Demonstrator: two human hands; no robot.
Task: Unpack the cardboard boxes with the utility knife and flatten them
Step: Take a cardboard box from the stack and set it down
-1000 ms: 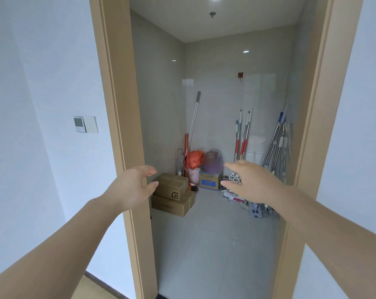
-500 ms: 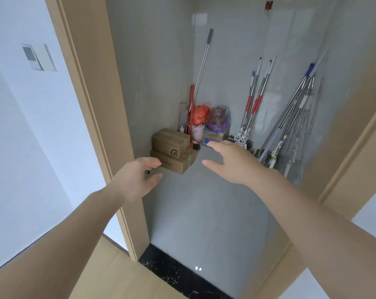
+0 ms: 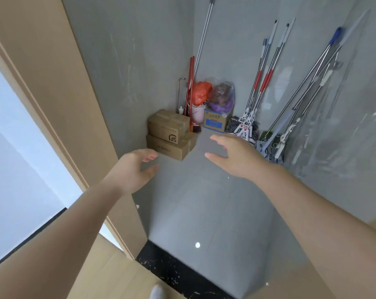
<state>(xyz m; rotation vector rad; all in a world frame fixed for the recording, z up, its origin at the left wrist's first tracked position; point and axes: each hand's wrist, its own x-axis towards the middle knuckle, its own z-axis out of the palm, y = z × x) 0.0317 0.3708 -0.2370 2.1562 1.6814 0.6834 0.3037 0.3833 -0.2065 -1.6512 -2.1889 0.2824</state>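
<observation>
Two brown cardboard boxes are stacked against the left wall of a small tiled storeroom: the upper box (image 3: 166, 126) with a black logo, and the lower box (image 3: 168, 148) under it. A smaller box with a blue label (image 3: 215, 121) stands behind them near the back wall. My left hand (image 3: 133, 169) reaches forward, empty with fingers apart, just short of the lower box. My right hand (image 3: 234, 156) is also empty and spread, to the right of the stack above the floor. No utility knife is visible.
The wooden door frame (image 3: 59, 100) runs along the left. Several mops and poles (image 3: 267, 83) lean on the back and right walls. A pink bucket (image 3: 197, 113) and plastic bags (image 3: 213, 93) stand in the corner. A black threshold strip (image 3: 172, 270) crosses the doorway.
The view has moved through the doorway and tilted down, so the boxes look closer. Both hands have stretched further toward the stack and stay empty.
</observation>
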